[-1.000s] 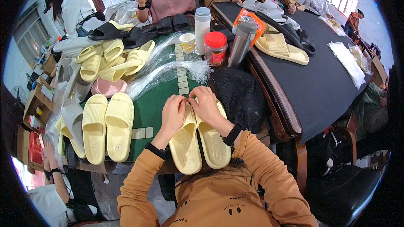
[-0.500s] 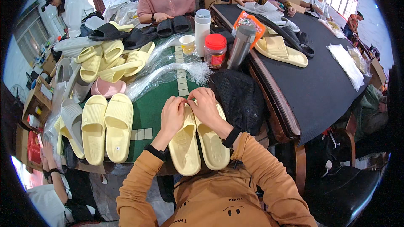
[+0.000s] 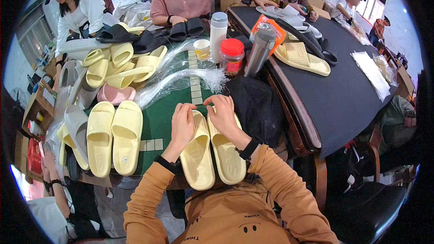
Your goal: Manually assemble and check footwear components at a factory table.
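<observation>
A pair of pale yellow slide slippers lies side by side before me, toes pointing away: the left slipper (image 3: pixel 199 167) and the right slipper (image 3: pixel 229 165). My left hand (image 3: pixel 183 124) rests over the left slipper's toe end, fingers bent and tips pressed together. Over the toe of the other one is my right hand (image 3: pixel 222 117), its fingers curled in a pinch toward the gap between the slippers. Anything thin between the fingertips is too small to make out. Further left stands another yellow pair, with a left slipper (image 3: pixel 100 153) and a right slipper (image 3: pixel 126 149) bearing a small white sticker.
Clear plastic strips (image 3: pixel 181 83) lie across the green tabletop (image 3: pixel 158 122). Beyond stand a white bottle (image 3: pixel 219 34), a red-lidded jar (image 3: pixel 232 56) and a steel flask (image 3: pixel 260 54). A black mesh bag (image 3: pixel 257 108) sits right. Slippers pile up left; several people work around the tables.
My fingertips have drawn apart from each other, the left hand shifting slightly left. The slippers stay almost in place. At the far left a person in white leans closer to the pile.
</observation>
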Action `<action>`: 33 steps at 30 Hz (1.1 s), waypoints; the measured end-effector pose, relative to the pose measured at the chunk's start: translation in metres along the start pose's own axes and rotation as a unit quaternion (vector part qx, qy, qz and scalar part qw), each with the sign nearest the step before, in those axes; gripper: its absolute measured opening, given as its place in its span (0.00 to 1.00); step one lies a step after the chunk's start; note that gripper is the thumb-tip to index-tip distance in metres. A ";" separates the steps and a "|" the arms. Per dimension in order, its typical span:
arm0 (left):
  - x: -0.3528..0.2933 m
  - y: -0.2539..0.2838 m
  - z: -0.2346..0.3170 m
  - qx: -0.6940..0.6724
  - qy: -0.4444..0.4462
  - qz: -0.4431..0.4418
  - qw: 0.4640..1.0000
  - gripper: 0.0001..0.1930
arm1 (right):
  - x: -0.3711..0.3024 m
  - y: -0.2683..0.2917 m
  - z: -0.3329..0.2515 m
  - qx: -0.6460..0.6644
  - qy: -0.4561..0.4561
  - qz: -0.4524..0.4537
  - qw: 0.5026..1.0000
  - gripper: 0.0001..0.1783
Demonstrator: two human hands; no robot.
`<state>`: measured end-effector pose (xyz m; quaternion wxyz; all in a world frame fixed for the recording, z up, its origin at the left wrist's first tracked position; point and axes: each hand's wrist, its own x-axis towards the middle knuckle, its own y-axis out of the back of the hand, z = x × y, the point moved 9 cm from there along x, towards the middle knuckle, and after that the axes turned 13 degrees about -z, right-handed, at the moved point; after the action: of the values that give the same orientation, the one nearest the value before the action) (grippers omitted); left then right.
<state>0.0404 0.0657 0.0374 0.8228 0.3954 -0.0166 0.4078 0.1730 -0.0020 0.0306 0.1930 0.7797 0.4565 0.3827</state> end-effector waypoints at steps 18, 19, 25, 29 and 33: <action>0.000 0.004 0.003 -0.010 -0.054 0.045 0.997 0.07 | -0.079 0.226 -0.149 0.326 0.210 0.246 0.888 0.09; 0.000 0.005 0.007 -0.010 -0.066 0.048 0.997 0.07 | -0.081 0.228 -0.150 0.322 0.211 0.248 0.889 0.09; -0.006 0.009 0.005 0.011 -0.059 0.043 0.997 0.07 | -0.091 0.236 -0.151 0.302 0.211 0.256 0.894 0.09; -0.004 0.003 0.006 -0.003 -0.051 0.037 0.998 0.07 | -0.095 0.242 -0.148 0.279 0.206 0.266 0.900 0.09; 0.001 0.003 0.002 0.003 -0.055 0.032 0.998 0.07 | -0.091 0.244 -0.141 0.265 0.201 0.266 0.905 0.10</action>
<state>0.0398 0.0656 0.0410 0.8061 0.4189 -0.0730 0.4115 0.1754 -0.2108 0.2402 -0.2257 0.8008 0.3462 0.4335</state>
